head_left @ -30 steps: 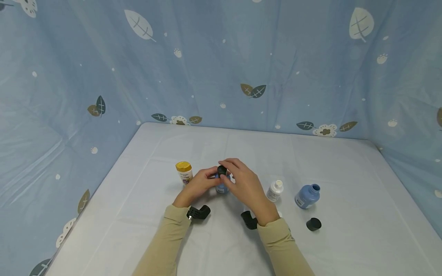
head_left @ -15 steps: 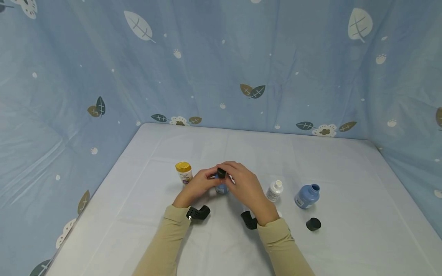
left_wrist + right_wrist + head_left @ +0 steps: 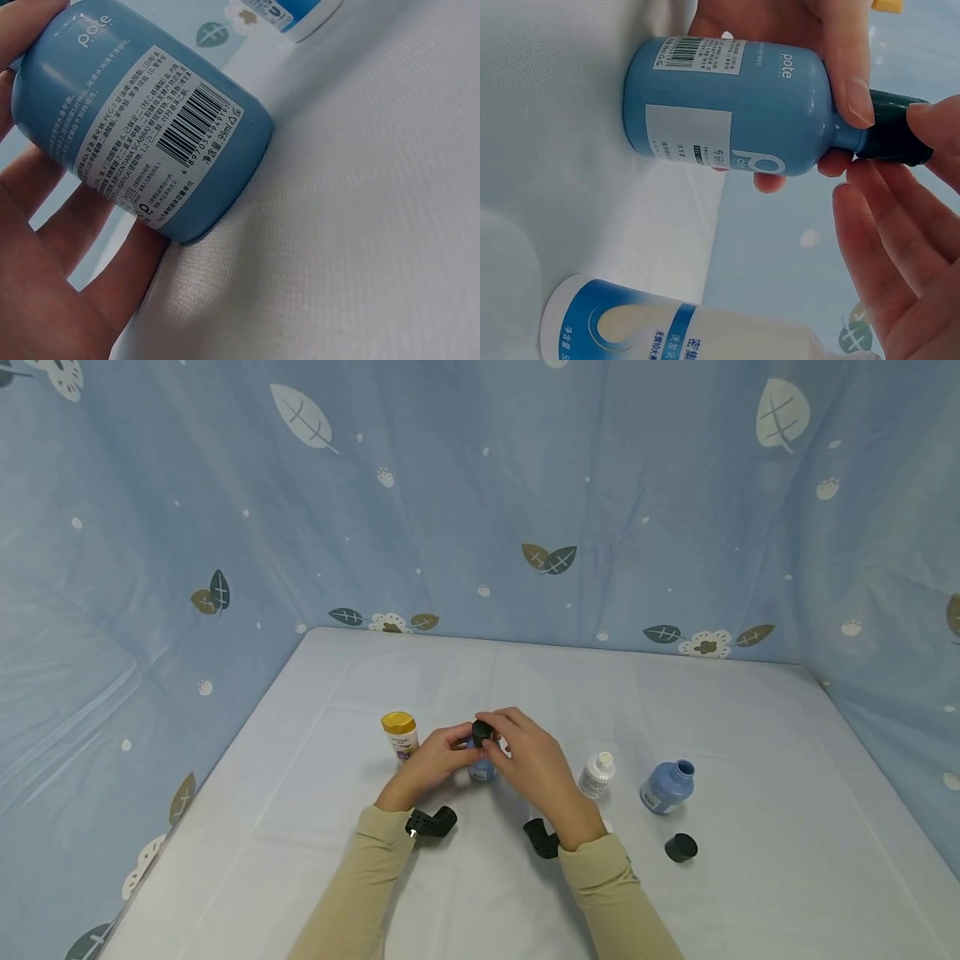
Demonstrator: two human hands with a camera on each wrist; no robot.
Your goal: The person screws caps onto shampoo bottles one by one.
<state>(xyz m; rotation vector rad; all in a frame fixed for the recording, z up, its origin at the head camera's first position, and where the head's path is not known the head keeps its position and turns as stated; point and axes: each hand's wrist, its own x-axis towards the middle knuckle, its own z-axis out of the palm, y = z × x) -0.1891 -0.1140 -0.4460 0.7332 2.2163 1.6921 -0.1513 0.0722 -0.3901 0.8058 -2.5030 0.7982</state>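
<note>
Head view, sleeves (image 3: 348, 881): two of them, tan, reaching over the white table (image 3: 750, 735).
Loose cap (image 3: 681, 847): black, lying at the right side, near the second blue bottle.
Second blue bottle (image 3: 666, 787): standing, its mouth uncovered.
White bottle (image 3: 597, 776): standing between that one and the right hand.
Right hand (image 3: 528, 760): thumb and fingertips nearly closed, pinching the held cap (image 3: 892, 127), black, at the neck of the held bottle.
Left hand (image 3: 433, 762): fingers bent around the held bottle (image 3: 727, 105), which is blue, upright, before the person.
Yellow-lidded bottle (image 3: 401, 737): standing just beside the left hand.
Curtain (image 3: 450, 485): blue, leaf-patterned, behind everything.
</note>
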